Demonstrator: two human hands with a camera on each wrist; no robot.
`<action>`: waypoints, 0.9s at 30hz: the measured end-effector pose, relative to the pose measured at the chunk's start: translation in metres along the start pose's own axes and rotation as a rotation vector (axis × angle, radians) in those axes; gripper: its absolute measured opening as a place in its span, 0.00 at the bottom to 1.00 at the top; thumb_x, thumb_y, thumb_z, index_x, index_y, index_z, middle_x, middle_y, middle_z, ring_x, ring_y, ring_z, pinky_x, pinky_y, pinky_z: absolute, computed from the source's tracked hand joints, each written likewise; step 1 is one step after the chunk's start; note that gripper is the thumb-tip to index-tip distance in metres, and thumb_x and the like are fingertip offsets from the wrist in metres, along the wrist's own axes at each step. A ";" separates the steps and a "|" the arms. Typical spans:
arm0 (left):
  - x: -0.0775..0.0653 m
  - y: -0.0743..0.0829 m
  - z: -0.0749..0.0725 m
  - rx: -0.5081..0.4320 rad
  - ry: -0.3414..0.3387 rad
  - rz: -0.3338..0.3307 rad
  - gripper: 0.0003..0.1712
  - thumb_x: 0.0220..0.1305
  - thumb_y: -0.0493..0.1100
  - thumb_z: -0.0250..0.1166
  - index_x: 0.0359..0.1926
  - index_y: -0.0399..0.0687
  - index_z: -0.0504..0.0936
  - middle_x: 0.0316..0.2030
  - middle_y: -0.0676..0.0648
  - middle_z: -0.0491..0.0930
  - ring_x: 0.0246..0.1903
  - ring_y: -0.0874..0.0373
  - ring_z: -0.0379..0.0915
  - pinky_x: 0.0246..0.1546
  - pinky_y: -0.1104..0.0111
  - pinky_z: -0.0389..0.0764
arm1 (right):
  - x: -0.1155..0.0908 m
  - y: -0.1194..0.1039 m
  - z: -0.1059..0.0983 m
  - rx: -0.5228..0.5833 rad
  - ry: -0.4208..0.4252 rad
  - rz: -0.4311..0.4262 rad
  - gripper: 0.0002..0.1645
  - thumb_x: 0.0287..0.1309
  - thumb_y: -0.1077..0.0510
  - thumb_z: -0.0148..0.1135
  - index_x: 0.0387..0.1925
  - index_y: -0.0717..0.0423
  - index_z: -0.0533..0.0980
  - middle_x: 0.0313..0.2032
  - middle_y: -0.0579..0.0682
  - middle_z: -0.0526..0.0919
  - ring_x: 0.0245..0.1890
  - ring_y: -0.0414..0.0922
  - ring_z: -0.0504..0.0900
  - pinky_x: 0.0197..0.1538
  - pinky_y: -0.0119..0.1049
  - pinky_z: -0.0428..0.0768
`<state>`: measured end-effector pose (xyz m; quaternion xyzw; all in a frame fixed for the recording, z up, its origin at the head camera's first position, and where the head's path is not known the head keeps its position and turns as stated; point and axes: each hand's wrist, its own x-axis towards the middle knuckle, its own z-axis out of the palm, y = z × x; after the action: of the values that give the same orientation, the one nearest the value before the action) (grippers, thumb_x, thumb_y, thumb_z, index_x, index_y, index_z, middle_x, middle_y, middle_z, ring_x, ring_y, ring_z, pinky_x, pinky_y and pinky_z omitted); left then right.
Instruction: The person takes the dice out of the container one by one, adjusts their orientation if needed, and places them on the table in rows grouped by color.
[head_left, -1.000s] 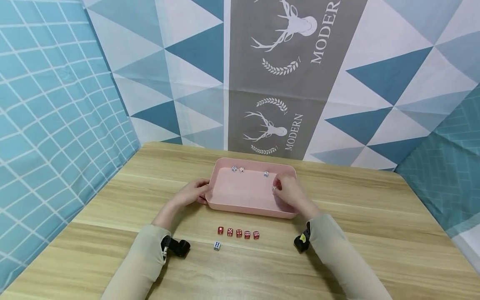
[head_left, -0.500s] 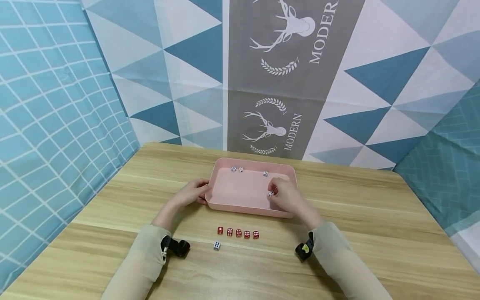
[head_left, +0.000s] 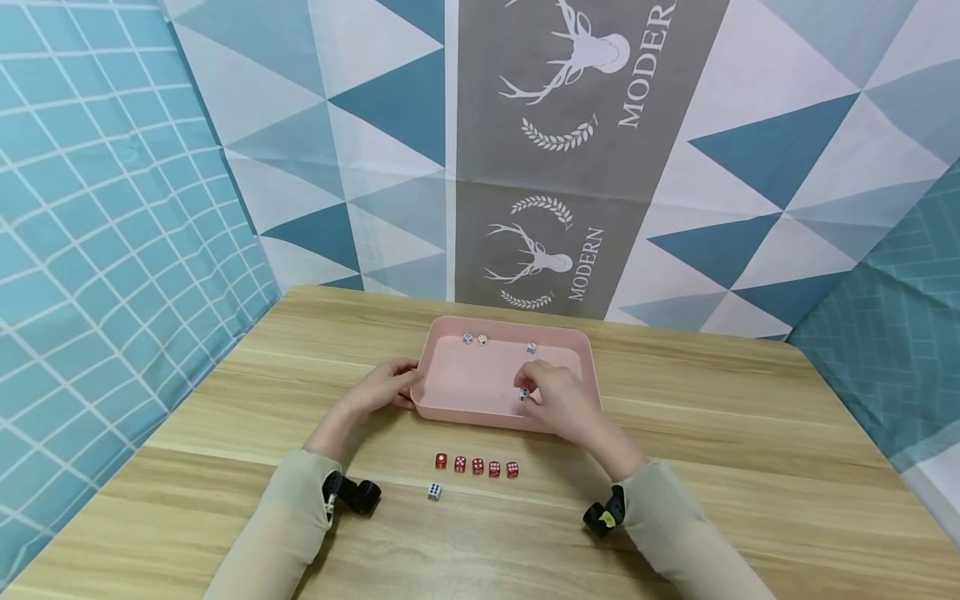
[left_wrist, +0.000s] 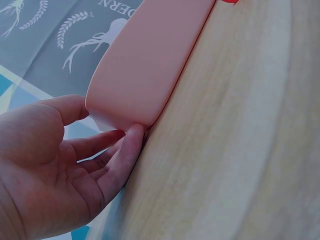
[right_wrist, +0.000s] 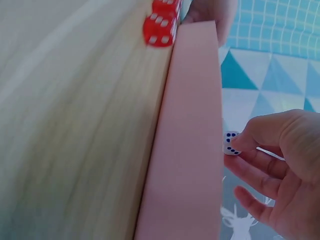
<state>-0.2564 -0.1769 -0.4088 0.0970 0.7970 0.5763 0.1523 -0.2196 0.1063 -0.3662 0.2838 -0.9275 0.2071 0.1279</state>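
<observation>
A pink tray (head_left: 468,412) lies on the table. My left hand (head_left: 384,385) holds its left end, thumb at the rim and the other fingers against the end wall, as the left wrist view shows. Between thumb and fingers my right hand (head_left: 564,403) pinches a white die (right_wrist: 230,142) with blue dots, over the right part of the tray near its front wall. Three other white dice lie along the tray's back: one die (head_left: 468,338) close beside another die (head_left: 482,340), and a third die (head_left: 532,347) farther right.
On the wooden table (head_left: 300,350), in front of the tray, several red dice (head_left: 477,467) form a row. A white die (head_left: 434,491) with blue dots sits nearer me. Behind the table hangs a patterned cloth (head_left: 397,167).
My right hand has moved left and a little toward me inside the tray, carrying the pinched white die. My left hand stays at the tray's left end.
</observation>
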 end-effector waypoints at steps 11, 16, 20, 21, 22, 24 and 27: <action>-0.001 0.001 -0.001 0.000 -0.006 0.013 0.28 0.63 0.43 0.46 0.58 0.30 0.55 0.43 0.33 0.68 0.32 0.54 0.72 0.33 0.64 0.78 | -0.007 -0.021 0.004 0.007 0.039 -0.177 0.12 0.38 0.65 0.59 0.30 0.51 0.73 0.27 0.41 0.76 0.29 0.34 0.73 0.38 0.33 0.71; 0.001 0.000 -0.001 -0.014 -0.015 -0.002 0.27 0.64 0.41 0.44 0.59 0.29 0.53 0.44 0.30 0.67 0.31 0.54 0.72 0.34 0.62 0.77 | -0.010 -0.029 0.007 0.024 0.014 -0.223 0.12 0.39 0.66 0.58 0.30 0.52 0.74 0.28 0.41 0.76 0.29 0.34 0.73 0.38 0.32 0.71; 0.001 0.002 0.000 -0.011 -0.011 -0.004 0.26 0.64 0.42 0.45 0.58 0.30 0.54 0.44 0.31 0.68 0.30 0.55 0.72 0.33 0.63 0.77 | -0.012 -0.035 0.008 0.022 -0.035 -0.218 0.12 0.40 0.65 0.58 0.31 0.51 0.74 0.29 0.39 0.76 0.28 0.33 0.71 0.39 0.32 0.71; 0.001 0.002 0.000 -0.009 -0.008 -0.006 0.26 0.64 0.42 0.45 0.58 0.30 0.55 0.43 0.31 0.68 0.30 0.55 0.72 0.33 0.63 0.78 | -0.013 -0.036 0.008 0.023 -0.049 -0.218 0.12 0.40 0.65 0.58 0.31 0.51 0.74 0.29 0.39 0.76 0.28 0.33 0.72 0.39 0.32 0.70; 0.001 0.002 0.000 -0.002 -0.009 -0.006 0.26 0.64 0.43 0.45 0.58 0.30 0.55 0.43 0.32 0.68 0.30 0.56 0.72 0.32 0.64 0.78 | -0.014 -0.038 0.009 0.023 -0.063 -0.220 0.12 0.40 0.64 0.58 0.32 0.51 0.74 0.29 0.40 0.76 0.28 0.34 0.72 0.40 0.32 0.70; 0.001 0.001 0.000 0.006 -0.006 -0.008 0.26 0.63 0.43 0.45 0.58 0.30 0.55 0.43 0.32 0.68 0.30 0.56 0.72 0.32 0.65 0.78 | -0.016 -0.041 0.010 0.018 -0.084 -0.236 0.12 0.40 0.64 0.59 0.32 0.51 0.74 0.29 0.40 0.76 0.28 0.34 0.72 0.40 0.33 0.70; 0.001 0.001 -0.001 0.008 0.002 -0.008 0.26 0.63 0.43 0.45 0.58 0.31 0.56 0.43 0.32 0.68 0.30 0.55 0.73 0.32 0.65 0.78 | -0.018 -0.045 0.012 0.008 -0.105 -0.279 0.12 0.41 0.62 0.59 0.34 0.52 0.74 0.30 0.41 0.76 0.29 0.34 0.73 0.41 0.34 0.71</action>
<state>-0.2579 -0.1769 -0.4083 0.0935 0.7998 0.5728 0.1534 -0.1807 0.0755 -0.3695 0.4207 -0.8837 0.1757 0.1057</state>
